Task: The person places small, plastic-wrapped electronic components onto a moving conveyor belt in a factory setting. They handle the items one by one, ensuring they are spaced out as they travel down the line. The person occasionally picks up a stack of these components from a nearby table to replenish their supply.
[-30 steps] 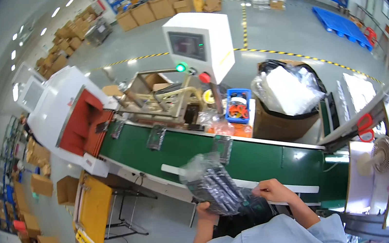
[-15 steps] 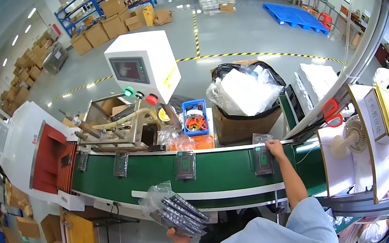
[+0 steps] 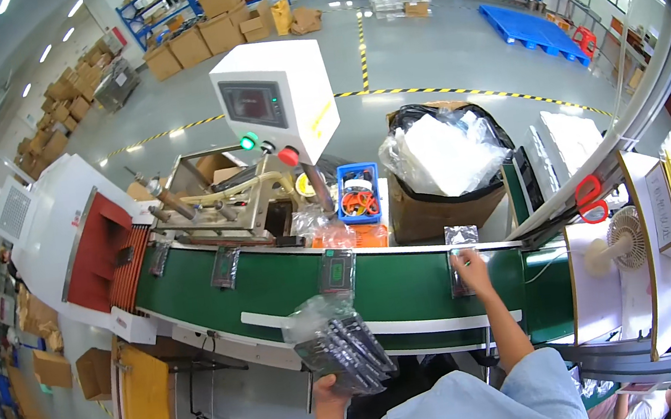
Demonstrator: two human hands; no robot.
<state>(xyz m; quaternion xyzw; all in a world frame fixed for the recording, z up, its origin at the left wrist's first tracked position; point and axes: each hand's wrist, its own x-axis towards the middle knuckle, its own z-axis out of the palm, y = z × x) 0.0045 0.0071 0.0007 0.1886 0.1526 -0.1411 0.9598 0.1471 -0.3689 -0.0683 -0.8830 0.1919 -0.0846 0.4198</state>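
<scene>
My left hand (image 3: pixel 331 388) grips a stack of flat dark packets (image 3: pixel 345 345) in clear plastic bags, held in front of the conveyor's near edge. The loose clear ends of the bags stick up at the far side. My right hand (image 3: pixel 472 271) is closed at a bagged dark packet (image 3: pixel 458 282) on the green conveyor belt (image 3: pixel 401 286), its fingers hiding part of the packet. A bag flap (image 3: pixel 461 234) lies beyond the fingers, over the far rail. Farther left on the belt lie a bagged packet with a green outline (image 3: pixel 337 273) and another bagged packet (image 3: pixel 225 268).
A white machine with a red curtain opening (image 3: pixel 99 245) stands at the belt's left end. Behind the belt are a white control box (image 3: pixel 274 99), a blue bin of tools (image 3: pixel 359 195) and a carton lined with a black bag (image 3: pixel 430 218). A small fan (image 3: pixel 624 241) stands right.
My right hand has moved from the bag's upper edge nearer, down over the packet. My left hand with the stack sits farther right. The whole view has shifted slightly right.
</scene>
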